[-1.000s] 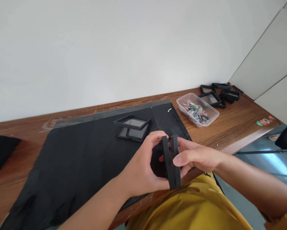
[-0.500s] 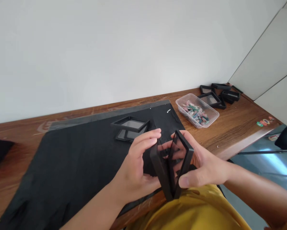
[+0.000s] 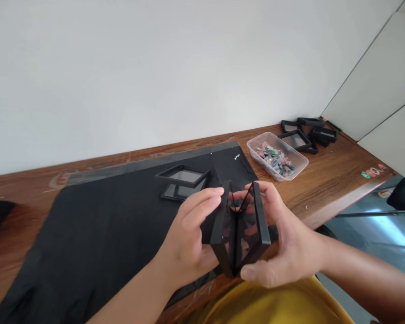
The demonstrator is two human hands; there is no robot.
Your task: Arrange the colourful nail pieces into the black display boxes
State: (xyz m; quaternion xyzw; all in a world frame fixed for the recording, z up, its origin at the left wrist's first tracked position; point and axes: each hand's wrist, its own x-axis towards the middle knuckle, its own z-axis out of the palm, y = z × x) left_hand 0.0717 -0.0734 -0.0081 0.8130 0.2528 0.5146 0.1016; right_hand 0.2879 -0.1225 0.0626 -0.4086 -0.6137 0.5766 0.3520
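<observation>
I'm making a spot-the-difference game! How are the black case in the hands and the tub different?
The case has black edges around see-through panes; the tub is clear plastic. The case is held between the left hand and right hand, while the tub sits on the table. The case is partly open, like a book; the tub is open on top, with small colourful bits inside. Both have see-through parts.

A black frame case [image 3: 236, 243] (clear-paned) is held upright, parted in a V, between left hand [image 3: 188, 237] and right hand [image 3: 290, 247].
</observation>
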